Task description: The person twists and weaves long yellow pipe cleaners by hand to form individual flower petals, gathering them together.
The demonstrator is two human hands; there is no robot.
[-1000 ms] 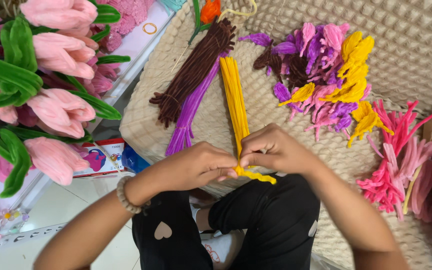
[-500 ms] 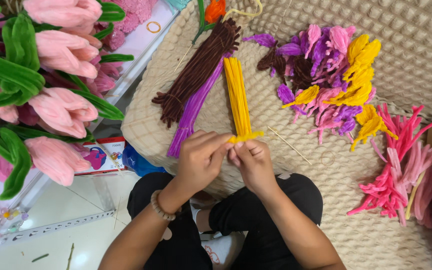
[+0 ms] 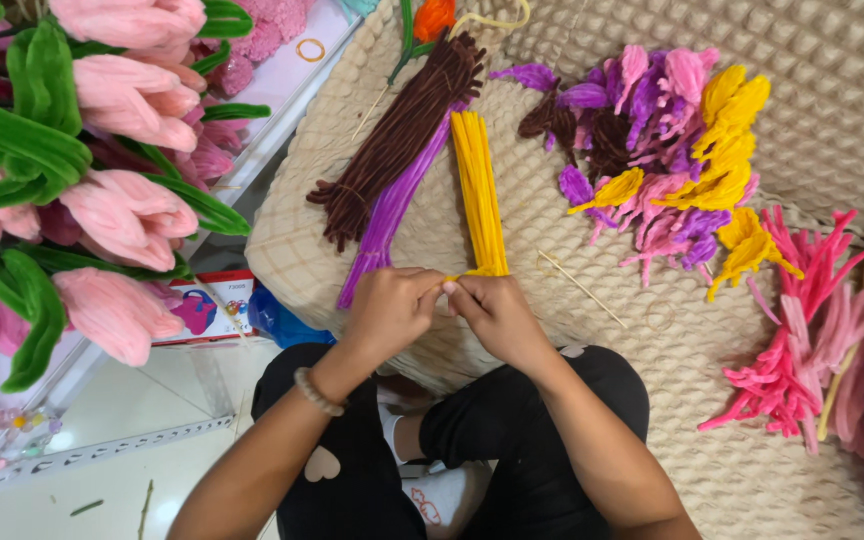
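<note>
My left hand (image 3: 390, 312) and my right hand (image 3: 492, 312) meet fingertip to fingertip over a beige woven cushion (image 3: 852, 110). Both pinch a yellow pipe cleaner at the near end of a bundle of yellow pipe cleaners (image 3: 477, 190) that lies on the cushion. The pinched piece is almost hidden by my fingers. A beaded bracelet (image 3: 316, 393) circles my left wrist.
Brown pipe cleaners (image 3: 397, 135) and purple pipe cleaners (image 3: 392, 215) lie left of the yellow bundle. A heap of purple, pink and yellow petals (image 3: 672, 170) sits to the right, with pink pipe cleaners (image 3: 802, 350) beyond and a thin wooden stick (image 3: 582, 290). Pink fuzzy tulips (image 3: 102, 200) stand at left.
My hands moved up from the cushion's near edge to the bundle's end and closed together. The bent yellow piece that stuck out a second ago is now tucked between my fingers.
</note>
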